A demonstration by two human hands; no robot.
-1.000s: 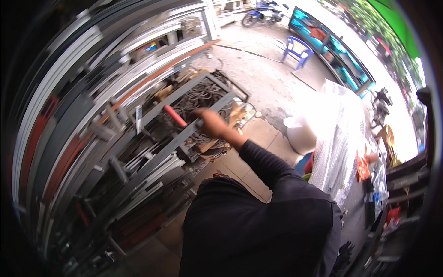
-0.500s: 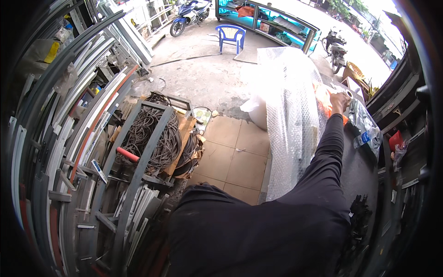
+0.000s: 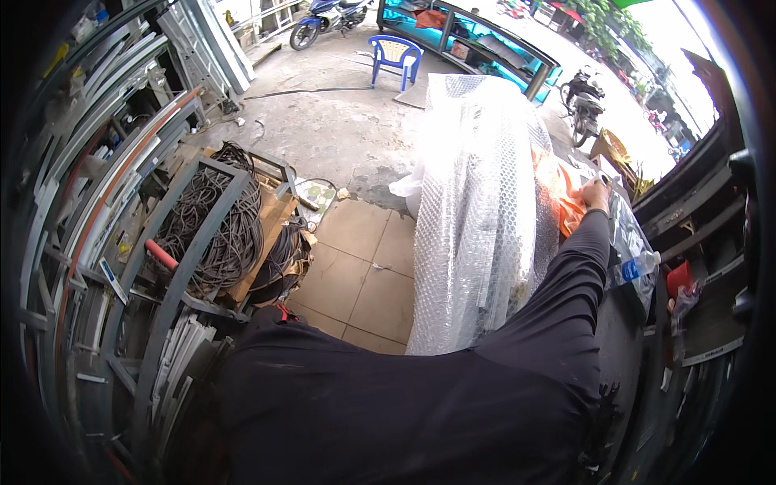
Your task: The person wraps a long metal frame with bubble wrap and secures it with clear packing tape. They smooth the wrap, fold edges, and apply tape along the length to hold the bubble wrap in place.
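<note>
My right arm stretches forward over the dark table. At its end my right hand point(image 3: 596, 194) is closed, its fingers curled at a small round-ended object that I cannot make out. Just left of it lies orange plastic point(image 3: 559, 187), partly under a long, bulky bundle of clear bubble wrap point(image 3: 473, 210). Grey plastic bags point(image 3: 626, 230) lie right of my forearm, with a clear bottle with a blue label point(image 3: 636, 268) on them. My left hand is out of sight; only the dark left sleeve shows, beside a small red item point(image 3: 283, 310).
At left, a metal frame point(image 3: 214, 234) holds coiled dark cable point(image 3: 212, 214), beside racks of long metal profiles point(image 3: 89, 234). Ahead are a blue chair point(image 3: 394, 58), a glass display case point(image 3: 477, 40) and motorbikes point(image 3: 582, 101). A red container point(image 3: 679, 279) sits at right.
The view has swung right, so the surroundings sit further left in it. My right hand stays by the orange plastic, slightly lower. A small red item has come into view beside my left sleeve.
</note>
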